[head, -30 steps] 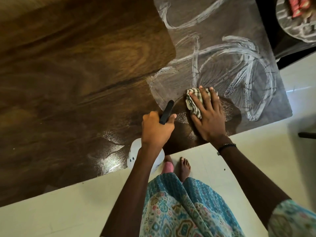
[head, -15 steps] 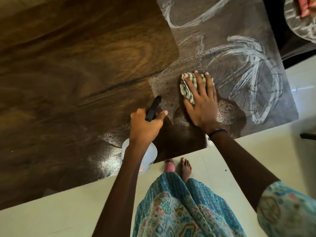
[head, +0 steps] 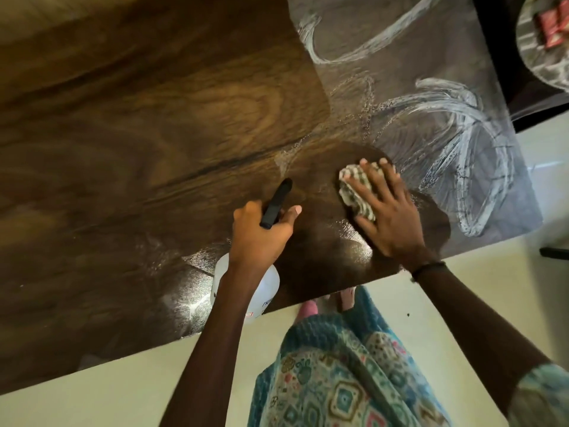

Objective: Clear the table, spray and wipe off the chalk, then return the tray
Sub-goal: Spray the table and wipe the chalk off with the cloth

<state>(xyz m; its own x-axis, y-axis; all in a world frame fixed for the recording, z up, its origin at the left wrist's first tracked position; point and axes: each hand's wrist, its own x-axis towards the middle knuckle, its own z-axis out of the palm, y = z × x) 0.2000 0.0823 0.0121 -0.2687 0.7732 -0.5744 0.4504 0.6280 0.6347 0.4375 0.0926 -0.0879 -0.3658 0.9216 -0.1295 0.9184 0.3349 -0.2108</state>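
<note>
Head view first, and it is the only one I have: looking down on a dark wooden table point(head: 123, 134) with the person's two arms reaching over its near edge. My left hand point(head: 261, 232) has its fingers curled round the neck of a spray bottle point(head: 246, 291), thumb out to the side; the black spray head point(head: 276, 202) sticks forward past the knuckles, and the bottle's white translucent body hangs below the wrist at the table edge. I cannot tell how much liquid is in it. My right hand point(head: 388, 211) lies flat with straight, spread fingers pressing a striped cloth point(head: 354, 192) onto the tabletop, the cloth bunched under the fingers and poking out on their left. Around the hand the wood is dark and wet. Beyond and to the right of it, white chalk point(head: 455, 143) loops and streaks cover the greyish far right part of the table, speckled with droplets. At the top right corner, off the table, sits a round tray point(head: 529, 57) with red packets point(head: 551, 26) in it, partly cut by the frame. A black band point(head: 428, 268) circles the right wrist.
</note>
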